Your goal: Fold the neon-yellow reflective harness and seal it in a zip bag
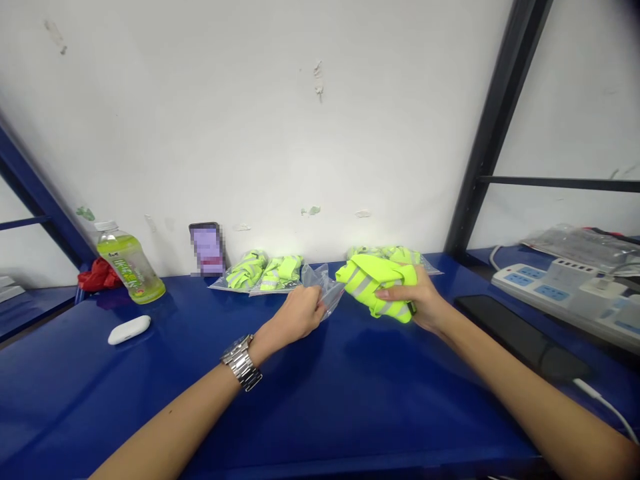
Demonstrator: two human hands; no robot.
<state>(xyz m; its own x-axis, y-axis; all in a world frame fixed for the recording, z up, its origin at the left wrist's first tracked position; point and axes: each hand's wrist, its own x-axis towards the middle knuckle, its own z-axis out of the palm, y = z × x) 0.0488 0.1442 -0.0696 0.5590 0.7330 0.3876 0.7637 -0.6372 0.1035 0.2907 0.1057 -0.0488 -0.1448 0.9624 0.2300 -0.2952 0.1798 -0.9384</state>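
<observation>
My left hand (pixel 300 311), with a metal watch on its wrist, is closed on a clear plastic bag (pixel 327 293) near the middle of the blue table. To its right, my right hand (pixel 423 298) grips a folded neon yellow vest (pixel 373 283) with grey reflective strips, its thumb across the front. The vest is above the table, beside the bag's right edge. Behind my left hand lie two bagged yellow vests (pixel 246 270) against the wall. More bagged yellow vests (pixel 405 254) lie behind the held vest, which partly hides them.
On the left of the blue table (pixel 300 413) are a drink bottle (pixel 133 267), a red cloth (pixel 100 275), a white case (pixel 129 330) and an upright phone (pixel 208 250). At right lie a black device (pixel 520 337) with a white cable and a power strip (pixel 565 293).
</observation>
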